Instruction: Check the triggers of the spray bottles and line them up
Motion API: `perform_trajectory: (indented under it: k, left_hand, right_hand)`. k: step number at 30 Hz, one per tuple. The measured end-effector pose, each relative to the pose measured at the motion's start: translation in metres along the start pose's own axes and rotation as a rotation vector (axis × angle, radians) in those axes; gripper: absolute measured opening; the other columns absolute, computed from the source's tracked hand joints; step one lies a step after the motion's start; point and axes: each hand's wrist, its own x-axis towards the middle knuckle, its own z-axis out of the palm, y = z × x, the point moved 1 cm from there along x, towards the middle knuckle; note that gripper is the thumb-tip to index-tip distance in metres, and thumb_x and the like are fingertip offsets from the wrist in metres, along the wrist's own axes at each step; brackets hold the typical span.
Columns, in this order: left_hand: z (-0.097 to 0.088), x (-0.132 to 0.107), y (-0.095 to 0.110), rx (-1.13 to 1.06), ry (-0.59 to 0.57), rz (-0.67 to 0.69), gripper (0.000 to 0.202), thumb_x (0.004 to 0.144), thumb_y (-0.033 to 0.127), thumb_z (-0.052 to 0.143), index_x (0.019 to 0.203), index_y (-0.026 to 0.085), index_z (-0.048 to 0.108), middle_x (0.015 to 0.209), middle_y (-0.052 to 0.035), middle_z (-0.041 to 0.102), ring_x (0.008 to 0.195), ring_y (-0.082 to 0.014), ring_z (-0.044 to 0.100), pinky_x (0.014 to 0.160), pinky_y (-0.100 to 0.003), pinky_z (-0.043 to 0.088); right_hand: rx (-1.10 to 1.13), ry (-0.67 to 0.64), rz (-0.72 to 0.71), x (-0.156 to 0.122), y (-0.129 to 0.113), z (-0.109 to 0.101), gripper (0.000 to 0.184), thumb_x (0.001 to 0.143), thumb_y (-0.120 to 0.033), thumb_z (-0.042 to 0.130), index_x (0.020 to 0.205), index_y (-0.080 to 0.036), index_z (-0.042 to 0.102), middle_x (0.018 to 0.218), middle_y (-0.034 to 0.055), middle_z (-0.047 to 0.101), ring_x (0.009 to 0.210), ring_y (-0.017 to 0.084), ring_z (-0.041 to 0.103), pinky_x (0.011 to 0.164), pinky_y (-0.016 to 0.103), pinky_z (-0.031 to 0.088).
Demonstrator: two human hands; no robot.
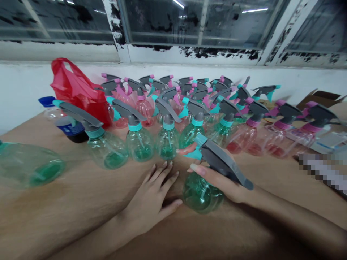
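My right hand (219,180) is wrapped round the neck of a green spray bottle (202,196) with a grey and teal trigger head. That bottle stands on the wooden table (89,216), tilted slightly. Flat on the tabletop lies my left hand (151,198), its fingers spread, just left of the held bottle. Beyond my hands runs a front row of spray bottles, among them a green one (168,141) nearest my left fingertips and a pink one (244,137) to the right. At the far left, a green bottle (29,166) is partly cut off by the frame.
Behind the front row stand several more pink and green spray bottles. A red plastic bag (78,90) and a dark drink bottle (70,128) stand at the back left. An open cardboard box (320,99) is at the back right, under the windows (189,25).
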Motion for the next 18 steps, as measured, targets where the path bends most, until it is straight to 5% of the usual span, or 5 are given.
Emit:
perform_trajectory:
  k: [11, 18]
  left_hand:
    - [-0.0005, 0.0002, 0.0001, -0.010, 0.012, 0.005, 0.064, 0.093, 0.056, 0.045, 0.142, 0.016, 0.038, 0.146, -0.0130, 0.040, 0.138, -0.0301, 0.028, 0.110, -0.049, 0.025]
    - [-0.0007, 0.0007, 0.0006, 0.003, 0.014, -0.001, 0.065, 0.092, 0.058, 0.045, 0.141, 0.015, 0.039, 0.145, -0.0136, 0.041, 0.137, -0.0302, 0.029, 0.109, -0.049, 0.025]
  right_hand:
    - [0.002, -0.003, 0.006, 0.0009, -0.0026, -0.0018, 0.030, 0.085, -0.039, 0.058, 0.109, -0.022, 0.060, 0.072, -0.0008, 0.056, 0.063, 0.014, 0.056, 0.061, 0.027, 0.051]
    - [-0.010, 0.015, -0.023, 0.0012, -0.0035, -0.0019, 0.027, 0.084, -0.035, 0.060, 0.107, -0.021, 0.060, 0.082, 0.0013, 0.060, 0.067, 0.013, 0.057, 0.065, 0.026, 0.052]
